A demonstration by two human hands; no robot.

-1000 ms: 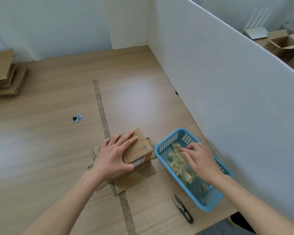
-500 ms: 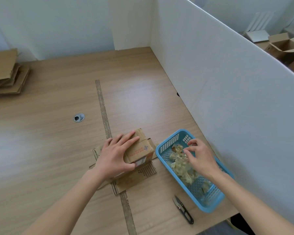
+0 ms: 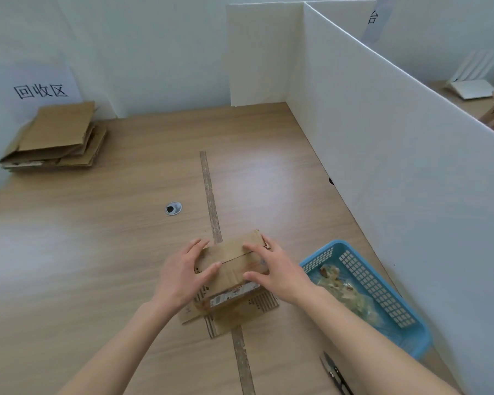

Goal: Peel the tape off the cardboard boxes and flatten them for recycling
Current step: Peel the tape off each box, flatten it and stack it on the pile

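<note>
Nearest me, small scissors lay at the table's edge. My left hand and right hand gripped the cardboard box from either side, fingers spread and curled over its top. To its right sat a blue basket holding peeled tape. Far left, flattened cardboard was stacked.

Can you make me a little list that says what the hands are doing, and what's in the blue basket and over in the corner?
left hand: holds the box from the left
right hand: holds the box from the right
box: on the table, flaps spread out under it
basket: right of the box, peeled tape inside
scissors: near edge, by the basket
flat cardboard: stacked in the far left corner
</note>
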